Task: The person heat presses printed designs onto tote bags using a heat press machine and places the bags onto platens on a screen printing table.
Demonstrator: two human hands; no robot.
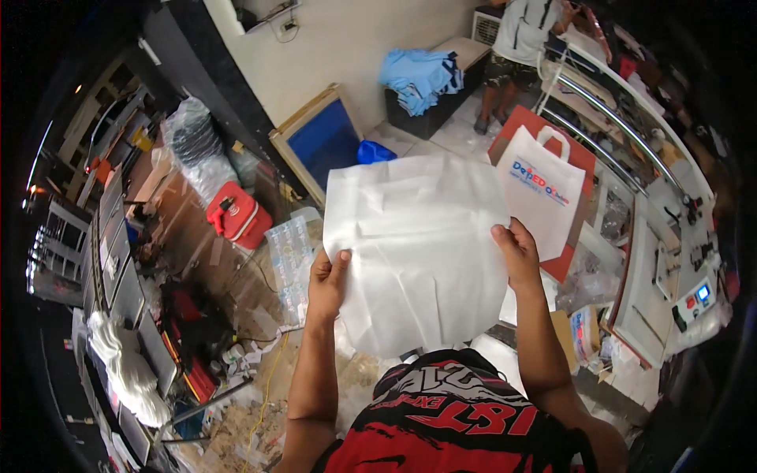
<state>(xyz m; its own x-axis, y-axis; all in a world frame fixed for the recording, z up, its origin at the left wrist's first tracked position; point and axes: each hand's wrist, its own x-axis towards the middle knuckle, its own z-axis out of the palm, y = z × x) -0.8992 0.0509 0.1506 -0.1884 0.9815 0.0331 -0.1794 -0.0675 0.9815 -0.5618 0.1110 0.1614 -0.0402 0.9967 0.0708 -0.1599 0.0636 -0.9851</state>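
Observation:
A plain white cloth-like sheet, creased in places, is stretched out in front of my body. My left hand pinches its left edge, thumb on top. At the right edge my right hand grips it the same way, a little higher. Whether it is a single layer or a blank bag, I cannot tell. Just beyond my right hand, a white handled bag with blue and red print lies flat on a reddish-orange board.
A printing machine with a control panel stands at right. On the left are racks with white bundles and a red case. A blue framed screen leans at the wall. Farther back, a person stands near light-blue garments.

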